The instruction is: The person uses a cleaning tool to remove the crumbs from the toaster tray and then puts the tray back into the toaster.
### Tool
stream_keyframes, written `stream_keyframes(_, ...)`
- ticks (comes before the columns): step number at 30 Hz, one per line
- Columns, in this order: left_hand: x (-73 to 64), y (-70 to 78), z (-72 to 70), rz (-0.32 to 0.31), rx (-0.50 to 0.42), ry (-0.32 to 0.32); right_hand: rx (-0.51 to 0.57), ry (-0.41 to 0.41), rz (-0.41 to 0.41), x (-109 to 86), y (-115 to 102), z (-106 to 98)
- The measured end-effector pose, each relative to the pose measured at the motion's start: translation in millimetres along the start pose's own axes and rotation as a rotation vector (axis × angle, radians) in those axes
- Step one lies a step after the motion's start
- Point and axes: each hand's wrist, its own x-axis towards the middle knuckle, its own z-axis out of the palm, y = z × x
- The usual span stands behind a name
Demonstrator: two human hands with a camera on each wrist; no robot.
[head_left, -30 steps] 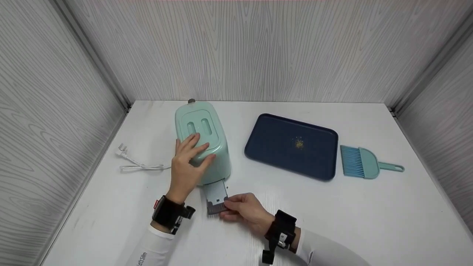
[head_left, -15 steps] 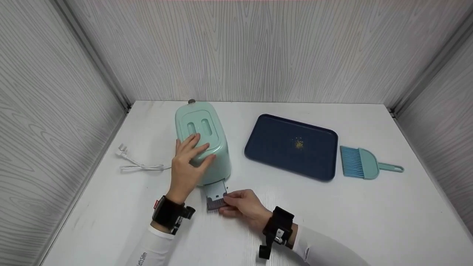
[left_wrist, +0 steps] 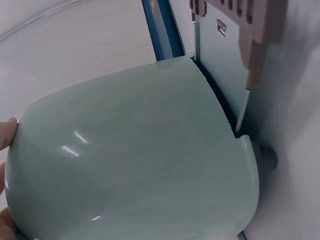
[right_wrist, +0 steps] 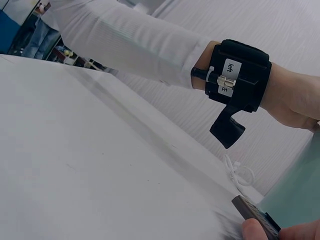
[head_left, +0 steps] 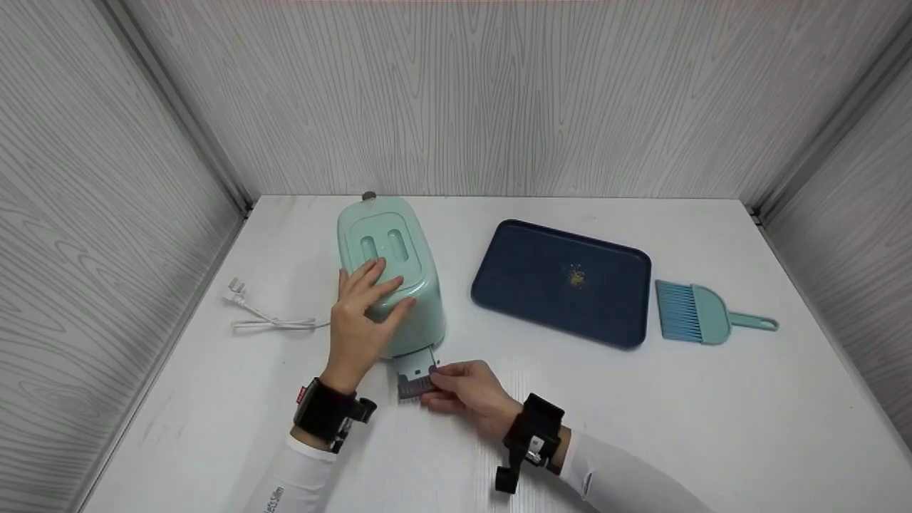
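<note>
A mint-green toaster (head_left: pixel 420 324) stands left of the middle of the table, with two slots in its top. My left hand (head_left: pixel 358 320) rests on its near end, fingers spread over the top and thumb at the near corner. A crumb tray (head_left: pixel 415 360) sticks part way out of the base; in the left wrist view its pale plate (left_wrist: pixel 222 55) enters a gap under the body. My right hand (head_left: pixel 472 392) pinches the tray's grey ridged handle between thumb and fingers. The right wrist view shows that handle (right_wrist: pixel 247 210) held low over the table.
Right of the toaster lies a dark blue tray (head_left: pixel 548 306) with yellowish crumbs (head_left: pixel 576 276) on it. Farther right is a teal hand brush (head_left: pixel 712 317). A white cord with a plug (head_left: pixel 274 322) lies left of the toaster. Wood-grain panels (head_left: pixel 470 100) enclose the table.
My right hand has moved the crumb tray away from me into the toaster, so less of it sticks out. The left hand and toaster have stayed put.
</note>
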Motion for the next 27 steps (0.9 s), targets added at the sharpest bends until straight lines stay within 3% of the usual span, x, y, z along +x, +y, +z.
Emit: stream_keyframes(27, -0.5, -2.1, 1.3, 0.035, -0.005, 0.013, 0.013, 0.053, -0.017, 10.7, -12, 1)
